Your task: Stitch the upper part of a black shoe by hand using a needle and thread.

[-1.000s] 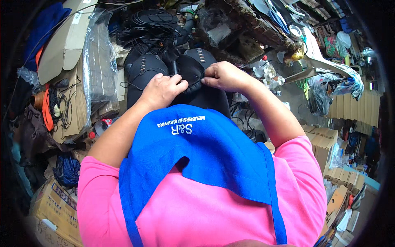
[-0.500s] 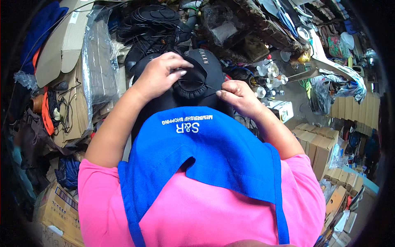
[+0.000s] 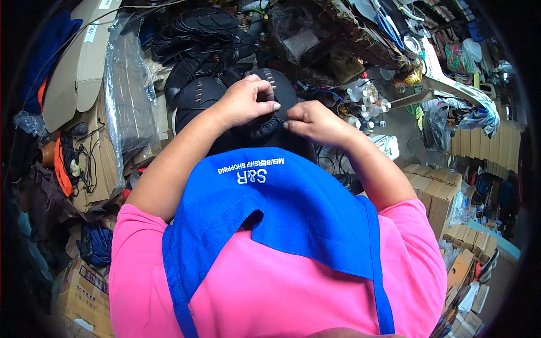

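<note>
In front of my chest lies a black, rounded, soft piece (image 3: pixel 260 130) with a gathered rim round its opening; it looks like a shoe upper. Light stitches run in a short row on its far part. My left hand (image 3: pixel 246 101) bends over the opening, thumb and fingers closed at its edge. At the right side of the rim, my right hand (image 3: pixel 318 121) is closed in a pinch on a thin black thread, mostly hidden by the fingers. A second black rounded piece (image 3: pixel 197 98) with similar light stitches lies beside my left forearm.
Black pieces with loose cords (image 3: pixel 203 28) are heaped at the back. Cardboard sheets (image 3: pixel 84 73) and a plastic-wrapped stack (image 3: pixel 132 90) stand at left. Small bottles (image 3: pixel 369 101) crowd the right, near stacked cardboard boxes (image 3: pixel 434 191). A carton (image 3: pixel 84 293) sits at lower left.
My left hand has moved right and down over the opening. The right hand has come in to the left, closer to the rim. The dark thread stretched between them no longer shows clearly.
</note>
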{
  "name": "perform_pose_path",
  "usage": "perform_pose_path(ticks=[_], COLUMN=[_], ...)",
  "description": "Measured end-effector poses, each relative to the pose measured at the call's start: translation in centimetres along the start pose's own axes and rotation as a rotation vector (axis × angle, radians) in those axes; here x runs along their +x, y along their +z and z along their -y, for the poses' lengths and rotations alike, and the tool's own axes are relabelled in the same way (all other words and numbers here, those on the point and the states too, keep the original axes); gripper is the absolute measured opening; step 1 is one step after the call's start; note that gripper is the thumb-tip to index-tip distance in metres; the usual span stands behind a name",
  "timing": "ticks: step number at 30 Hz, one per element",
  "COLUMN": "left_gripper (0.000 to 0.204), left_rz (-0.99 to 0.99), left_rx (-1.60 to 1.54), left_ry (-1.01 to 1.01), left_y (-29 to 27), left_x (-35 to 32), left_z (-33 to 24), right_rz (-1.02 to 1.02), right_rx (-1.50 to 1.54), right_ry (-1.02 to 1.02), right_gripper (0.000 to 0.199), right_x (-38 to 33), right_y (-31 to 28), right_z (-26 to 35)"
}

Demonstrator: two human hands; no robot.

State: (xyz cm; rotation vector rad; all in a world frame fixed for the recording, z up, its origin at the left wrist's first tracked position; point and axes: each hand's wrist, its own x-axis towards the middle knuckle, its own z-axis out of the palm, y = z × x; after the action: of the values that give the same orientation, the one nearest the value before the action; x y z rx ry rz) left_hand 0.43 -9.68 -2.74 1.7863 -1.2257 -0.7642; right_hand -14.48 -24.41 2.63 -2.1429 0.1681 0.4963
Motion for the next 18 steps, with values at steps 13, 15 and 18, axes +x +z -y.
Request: perform_pose_path(ticks=[13, 15, 18], left_gripper=[0.013, 0.014, 0.019], left_rz=[0.265, 0.268, 0.338], left_rx=[-0.377, -0.335, -0.353], left_ry=[-0.057, -0.002, -0.058], left_y=[-2.2, -2.5, -2.8], left_x=[0.7, 0.5, 0.5], left_z=[0.7, 0.7, 0.5], right_rz=[-0.347, -0.286, -0.265], right_rx=[0.050, -0.147, -0.231], right_ry=[-0.101, -0.109, -0.125], right_gripper=[0.019, 0.029, 0.029], right_x=[-2.7, -2.1, -1.7], right_y=[-0.8, -0.5, -0.5], right_z=[0.5, 0.4, 0.3])
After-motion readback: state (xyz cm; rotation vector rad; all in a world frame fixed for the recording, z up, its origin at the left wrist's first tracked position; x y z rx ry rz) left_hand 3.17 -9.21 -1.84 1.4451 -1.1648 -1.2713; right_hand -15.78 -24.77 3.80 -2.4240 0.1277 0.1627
